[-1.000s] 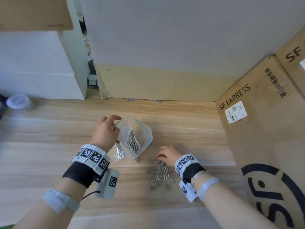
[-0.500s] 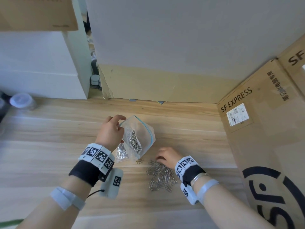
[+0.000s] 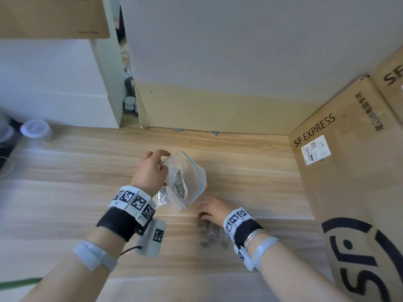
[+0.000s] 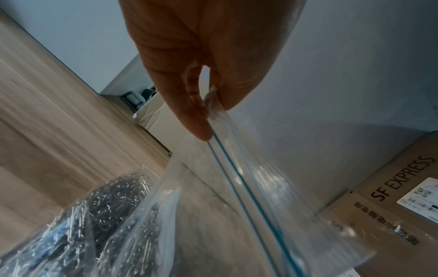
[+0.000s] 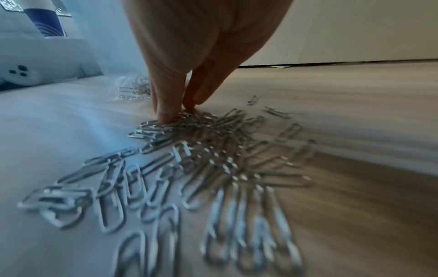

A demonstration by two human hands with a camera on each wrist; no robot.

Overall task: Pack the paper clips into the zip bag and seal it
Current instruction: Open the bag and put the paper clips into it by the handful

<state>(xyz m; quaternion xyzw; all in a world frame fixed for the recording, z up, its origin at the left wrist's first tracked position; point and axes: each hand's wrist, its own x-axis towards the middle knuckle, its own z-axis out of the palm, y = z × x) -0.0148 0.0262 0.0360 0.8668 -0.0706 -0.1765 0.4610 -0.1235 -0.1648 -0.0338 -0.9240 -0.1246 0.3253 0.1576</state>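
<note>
A clear zip bag (image 3: 192, 179) with a blue seal strip (image 4: 239, 180) hangs tilted above the wooden table, with a bunch of silver clips inside. My left hand (image 3: 150, 171) pinches its top corner (image 4: 208, 110) between thumb and fingers. A loose pile of silver paper clips (image 3: 212, 235) lies on the table in front of the bag. My right hand (image 3: 212, 211) is down on the far edge of that pile (image 5: 208, 150), fingertips (image 5: 166, 112) bunched on the clips. One stray clip (image 3: 217, 194) lies just beyond the hand.
A large SF EXPRESS cardboard box (image 3: 349, 171) walls off the right side. A cardboard and white panel (image 3: 218, 110) stands at the back. A second small clear packet of clips (image 3: 162, 199) lies under my left wrist. A clear lidded jar (image 3: 36, 129) sits far left.
The right hand has stayed at the far edge of the pile, fingers closing onto clips. The left hand keeps the bag raised, almost unmoved. The head view has shifted slightly.
</note>
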